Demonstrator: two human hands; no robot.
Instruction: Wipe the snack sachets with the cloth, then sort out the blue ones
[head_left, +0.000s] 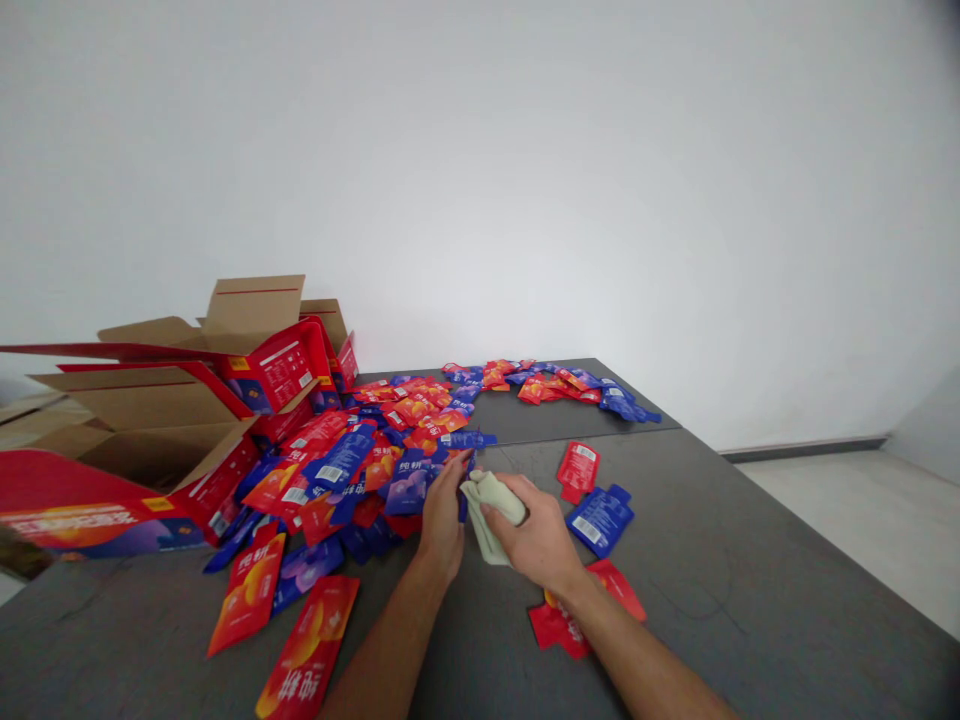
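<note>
Pale green cloth (pixel 491 515) and dark blue pouch (pixel 463 508) beside a heap of pouches (pixel 352 460)

The left hand (pixel 441 515) stands near the middle of the desk (pixel 720 550), its grip closed on the dark blue pouch, which shows nearly edge-on and is partly hidden by the fingers and the cloth. The right hand (pixel 541 535) faces it, its grip clamped on the folded pale green cloth, one part of which hangs down toward the desk. Cloth and pouch lie close together between the hands; whether they touch cannot be told.

The heap, mixed red and blue, crowds the left hand's outer side, its pouches overlapping one another. Nearer the viewer lie two orange-printed red pouches, one (pixel 250 592) at the heap's edge, the other (pixel 309 648) beside the left forearm (pixel 390 635). Left of the heap, an open red carton (pixel 105 520) has its flaps raised; behind it stand a second carton (pixel 281 372) and a third (pixel 347 362), also with brown flaps up.

Beyond the right hand lie a red pouch (pixel 578 470), back label upward, and, just beside it, a blue pouch (pixel 600 520). The right forearm (pixel 637 650) passes over a small group of red pouches (pixel 559 625) and hides part of it. A band of red and blue pouches (pixel 551 385) curves along the desk's far part, before a white wall (pixel 600 200). At right, pale floor (pixel 847 520) borders the desk.
</note>
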